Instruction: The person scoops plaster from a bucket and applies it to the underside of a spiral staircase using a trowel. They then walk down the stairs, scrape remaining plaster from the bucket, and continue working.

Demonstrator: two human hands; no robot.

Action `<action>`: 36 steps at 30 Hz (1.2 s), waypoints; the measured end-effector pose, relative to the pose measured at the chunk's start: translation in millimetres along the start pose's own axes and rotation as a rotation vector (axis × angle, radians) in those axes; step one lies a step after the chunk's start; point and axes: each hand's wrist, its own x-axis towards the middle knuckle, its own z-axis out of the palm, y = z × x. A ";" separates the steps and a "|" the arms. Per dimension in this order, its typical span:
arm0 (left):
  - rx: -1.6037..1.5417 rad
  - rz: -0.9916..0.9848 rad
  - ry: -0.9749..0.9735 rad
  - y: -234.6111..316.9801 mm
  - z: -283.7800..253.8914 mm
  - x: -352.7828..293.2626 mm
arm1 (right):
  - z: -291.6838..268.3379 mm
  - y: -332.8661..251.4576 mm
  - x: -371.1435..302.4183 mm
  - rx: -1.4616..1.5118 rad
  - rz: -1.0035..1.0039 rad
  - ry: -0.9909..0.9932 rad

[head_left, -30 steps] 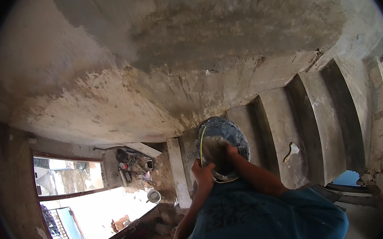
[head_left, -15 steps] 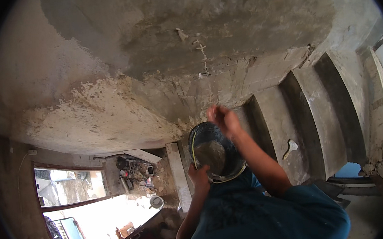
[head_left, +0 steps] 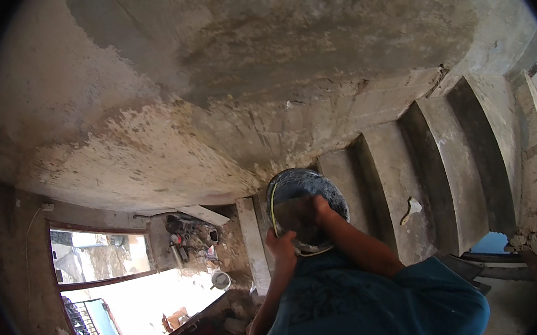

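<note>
A black bucket (head_left: 340, 193) with pale smears inside is held in front of my body, its pale yellow-green handle (head_left: 272, 206) lying along the left rim. Greyish-brown contents (head_left: 295, 215) fill its lower part; whether they are water or a thin mix I cannot make out. My left hand (head_left: 281, 243) grips the near left rim. Inside the bucket is my right hand (head_left: 325, 211), reaching down at the contents with its fingers hidden. Beyond the bucket rises the wall (head_left: 328, 47), with a broad dark wet-looking patch.
Concrete stairs (head_left: 397, 175) climb to the right, with a pale scraper-like piece (head_left: 411, 210) on one step. At lower left are a bright window opening (head_left: 100, 255), a cluttered pile of tools (head_left: 188, 238) and a light bucket (head_left: 221, 280). A board (head_left: 250, 233) stands left of my bucket.
My right hand has come down from above the far rim into the bucket. Pale splashes in front of the wall have mostly gone. My left hand keeps its hold.
</note>
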 end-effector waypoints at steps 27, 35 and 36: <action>-0.202 -0.068 0.116 9.8 -25.7 -1.1 | 185.9 -83.9 -71.2 0.165 -0.333 -0.429; -0.152 -0.031 0.063 9.7 -20.9 2.2 | 90.6 -29.4 -8.2 -0.268 -0.088 0.203; -0.167 0.000 0.034 9.9 -21.5 2.1 | 54.0 -11.0 13.2 -0.268 -0.073 0.200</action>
